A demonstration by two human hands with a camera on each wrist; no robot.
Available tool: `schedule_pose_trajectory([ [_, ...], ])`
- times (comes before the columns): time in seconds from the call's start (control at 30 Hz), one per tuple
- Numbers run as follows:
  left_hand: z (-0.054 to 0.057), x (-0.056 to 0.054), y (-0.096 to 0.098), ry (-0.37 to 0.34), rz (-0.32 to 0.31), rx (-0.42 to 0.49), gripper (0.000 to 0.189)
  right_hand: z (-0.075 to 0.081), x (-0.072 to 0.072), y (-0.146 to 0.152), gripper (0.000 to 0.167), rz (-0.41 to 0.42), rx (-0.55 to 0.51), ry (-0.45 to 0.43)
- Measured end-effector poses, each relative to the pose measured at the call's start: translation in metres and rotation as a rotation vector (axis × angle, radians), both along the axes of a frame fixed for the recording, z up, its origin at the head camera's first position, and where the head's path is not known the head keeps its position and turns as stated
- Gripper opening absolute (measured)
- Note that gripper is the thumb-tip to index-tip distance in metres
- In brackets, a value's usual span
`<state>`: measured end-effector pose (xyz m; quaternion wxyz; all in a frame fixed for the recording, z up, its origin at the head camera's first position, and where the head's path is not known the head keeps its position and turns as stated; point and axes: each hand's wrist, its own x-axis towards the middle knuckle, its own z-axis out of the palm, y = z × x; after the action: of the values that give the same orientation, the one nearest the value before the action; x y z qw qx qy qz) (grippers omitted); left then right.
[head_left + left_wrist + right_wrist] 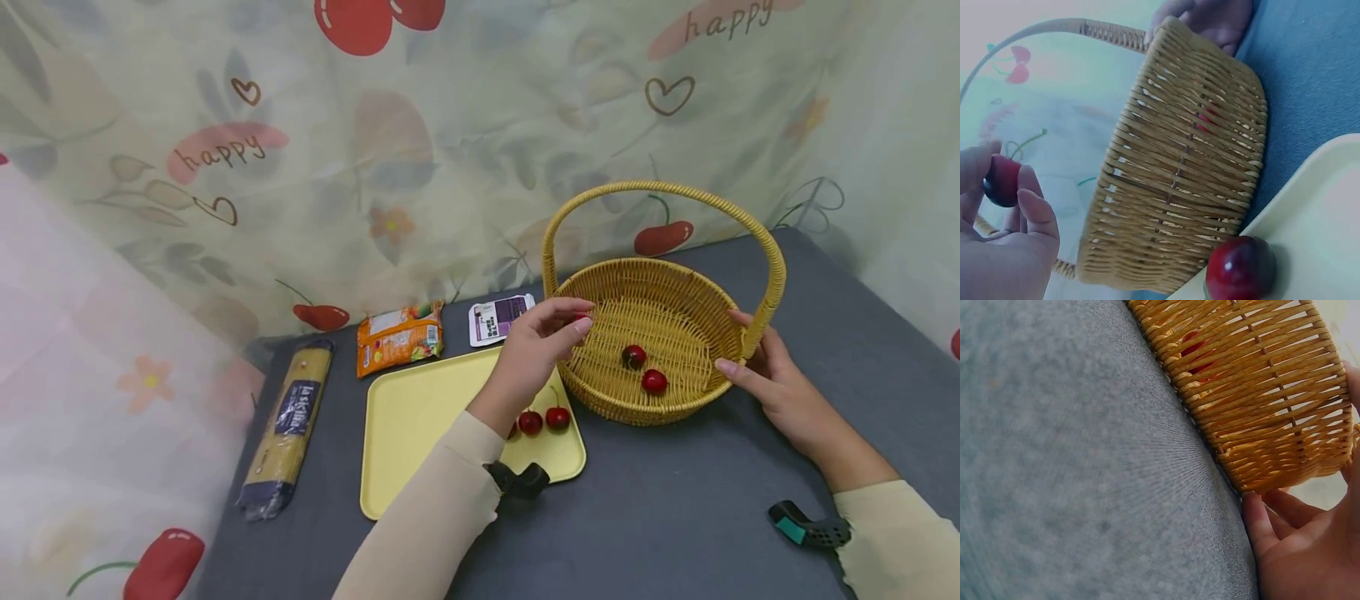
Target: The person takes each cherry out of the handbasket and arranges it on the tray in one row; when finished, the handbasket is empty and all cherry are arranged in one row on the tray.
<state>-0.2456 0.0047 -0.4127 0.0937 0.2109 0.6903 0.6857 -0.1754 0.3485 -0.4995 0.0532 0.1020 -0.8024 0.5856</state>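
My left hand (531, 350) is over the left rim of a wicker basket (637, 287) with a tall arched handle. Between its thumb and fingers it pinches a dark red cherry (1002, 181) with a green stem, mostly hidden in the head view. At the basket's right side my right hand (783, 400) grips the rim beside the handle's foot, thumb on top, fingers outside. Two cherries (654, 382) lie on the basket floor. Below my left wrist, several cherries (557, 418) rest on a pale yellow tray (420, 425), partly covered by the forearm.
A pack of spaghetti (291, 425) lies left of the tray. Behind the tray are an orange snack bag (400, 340) and a small white and purple packet (498, 319). A patterned curtain (450, 167) hangs along the back of the grey tabletop (660, 517).
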Motion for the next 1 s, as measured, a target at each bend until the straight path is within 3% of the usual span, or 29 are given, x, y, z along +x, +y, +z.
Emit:
schedule_pose_trajectory([
  [0.13, 0.000, 0.010, -0.015, 0.007, -0.036, -0.005, 0.027, 0.000, 0.000, 0.000, 0.077, -0.001, -0.005, 0.000],
  [0.3, 0.002, 0.022, -0.033, -0.052, -0.104, 0.051, 0.038, 0.001, 0.000, -0.001, 0.076, -0.002, -0.003, 0.007],
  [0.4, 0.002, 0.028, -0.043, -0.073, -0.103, 0.065, 0.040, 0.000, 0.000, -0.001, 0.076, 0.000, -0.003, 0.014],
  [0.63, -0.007, 0.038, -0.067, -0.037, 0.009, 0.050, 0.036, 0.000, 0.000, -0.001, 0.075, -0.004, 0.003, 0.018],
  [0.87, -0.023, 0.046, -0.092, -0.116, 0.067, 0.117, 0.033, 0.001, 0.001, -0.001, 0.075, -0.007, 0.009, -0.002],
  [1.0, -0.032, 0.050, -0.105, -0.122, 0.104, 0.111, 0.034, 0.002, 0.001, -0.001, 0.076, -0.009, 0.008, -0.006],
])
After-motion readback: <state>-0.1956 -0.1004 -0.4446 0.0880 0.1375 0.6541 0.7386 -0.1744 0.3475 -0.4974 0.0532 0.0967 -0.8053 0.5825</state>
